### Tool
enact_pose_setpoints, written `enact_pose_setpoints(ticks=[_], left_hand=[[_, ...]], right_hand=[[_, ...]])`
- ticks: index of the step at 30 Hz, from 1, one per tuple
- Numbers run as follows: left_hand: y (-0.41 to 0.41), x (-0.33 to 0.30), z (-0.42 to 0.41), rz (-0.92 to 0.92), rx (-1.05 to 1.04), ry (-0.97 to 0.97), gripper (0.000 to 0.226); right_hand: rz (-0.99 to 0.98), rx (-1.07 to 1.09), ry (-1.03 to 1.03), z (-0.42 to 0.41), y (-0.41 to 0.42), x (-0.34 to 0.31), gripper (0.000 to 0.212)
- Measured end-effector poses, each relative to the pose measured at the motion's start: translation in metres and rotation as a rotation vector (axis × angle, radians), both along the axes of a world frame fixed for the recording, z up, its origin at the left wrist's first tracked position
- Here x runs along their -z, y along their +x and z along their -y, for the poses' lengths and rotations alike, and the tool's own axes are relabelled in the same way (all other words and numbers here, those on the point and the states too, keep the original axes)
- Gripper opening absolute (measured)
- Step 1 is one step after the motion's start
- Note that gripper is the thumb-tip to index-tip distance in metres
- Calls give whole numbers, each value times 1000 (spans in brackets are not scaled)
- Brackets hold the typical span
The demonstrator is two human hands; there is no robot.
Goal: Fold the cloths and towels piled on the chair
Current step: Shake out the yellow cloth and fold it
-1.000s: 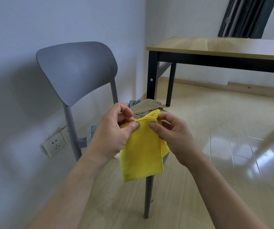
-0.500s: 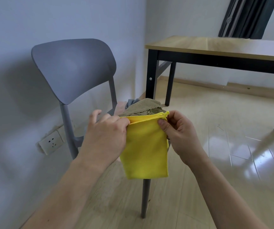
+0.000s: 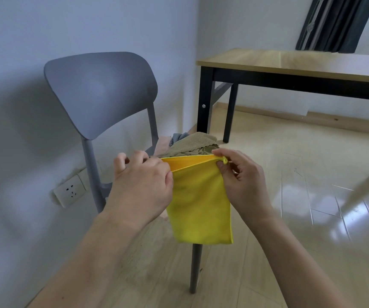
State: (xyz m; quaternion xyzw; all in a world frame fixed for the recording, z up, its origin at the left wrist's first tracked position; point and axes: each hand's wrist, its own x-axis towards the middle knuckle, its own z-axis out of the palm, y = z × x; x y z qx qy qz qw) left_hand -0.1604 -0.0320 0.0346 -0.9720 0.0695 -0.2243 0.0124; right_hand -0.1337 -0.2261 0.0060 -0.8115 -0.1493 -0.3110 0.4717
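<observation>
Both hands, left hand (image 3: 142, 187) and right hand (image 3: 240, 181), are pinching the yellow cloth's (image 3: 199, 203) top corners, hanging it straight above the chair (image 3: 100, 90) to even the fold.

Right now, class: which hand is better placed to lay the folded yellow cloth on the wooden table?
Probably the right hand: it pinches the yellow cloth on the side nearer the wooden table.

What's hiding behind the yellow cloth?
Behind the yellow cloth sits a pile on the chair: a tan towel, pink and blue-grey bits. The seat is covered.
</observation>
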Motion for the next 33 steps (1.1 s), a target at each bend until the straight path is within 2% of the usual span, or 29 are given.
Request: enact_pose_setpoints(ticks=[3,5,9,15,23,26,29,33], left_hand=[[2,5,-3,-105,61,-14,43],[2,3,-3,-140,72,-42,52],[2,0,-1,-76,95,-128,78],[6,0,4,-62,1,-79,50],[12,6,2,-157,23,-38,46],[15,6,3,-275,89,-42,42],[17,7,2,-409,150,-140,34],[23,17,-7,-561,228,-396,28]], right_hand=[[60,12,-84,1,-1,2,19],[105,3,-140,2,-1,1,18],[129,11,-219,1,-2,1,20],[124,-3,-244,-5,-5,2,24],[61,39,-303,-8,-5,4,26],[73,46,-303,-12,-6,5,23],[105,58,-285,-12,-7,5,25],[156,63,-240,-10,-9,1,17]])
